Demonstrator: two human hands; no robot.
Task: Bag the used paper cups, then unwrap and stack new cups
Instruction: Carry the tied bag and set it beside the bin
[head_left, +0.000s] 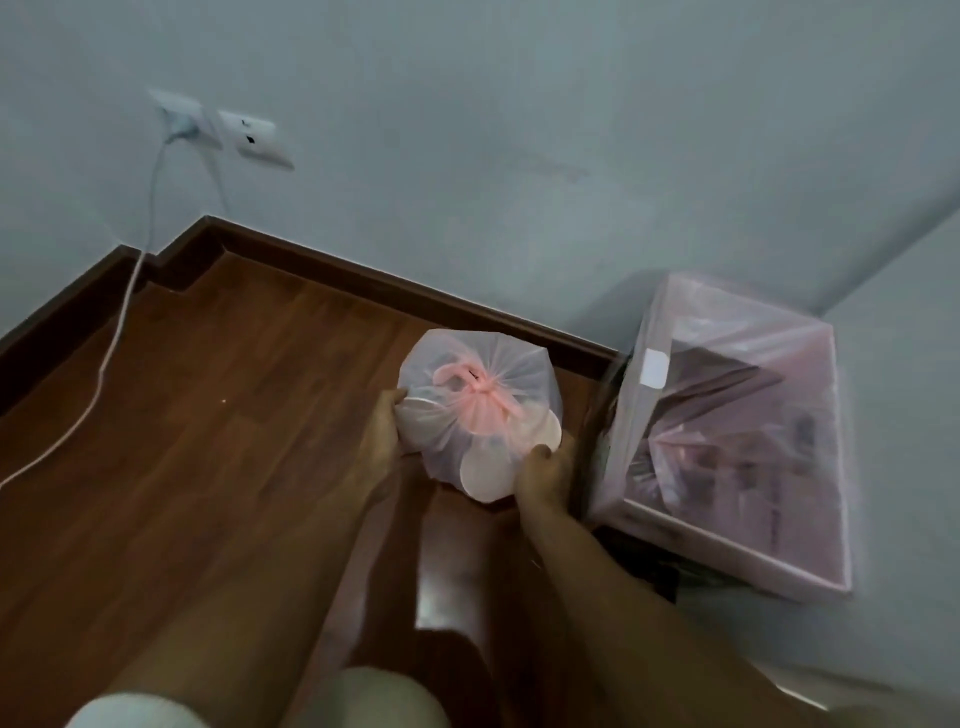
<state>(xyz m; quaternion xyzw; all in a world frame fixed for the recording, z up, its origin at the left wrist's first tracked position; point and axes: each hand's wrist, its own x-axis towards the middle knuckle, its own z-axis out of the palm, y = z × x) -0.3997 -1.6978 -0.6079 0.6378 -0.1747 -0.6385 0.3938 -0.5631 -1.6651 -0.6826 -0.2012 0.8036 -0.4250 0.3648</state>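
A pink see-through plastic bag, tied shut with a knot on top, holds white paper cups whose round shapes show through the film. It sits low over the wooden floor. My left hand grips its left side, fingers curled round the bag. My right hand grips the lower right side, thumb pressed on the plastic. No new wrapped cups are in view.
A waste bin lined with a pink bag stands just right of the tied bag, against the wall. A white cable runs from a wall socket across the brown wooden floor. Dark skirting runs along the grey wall.
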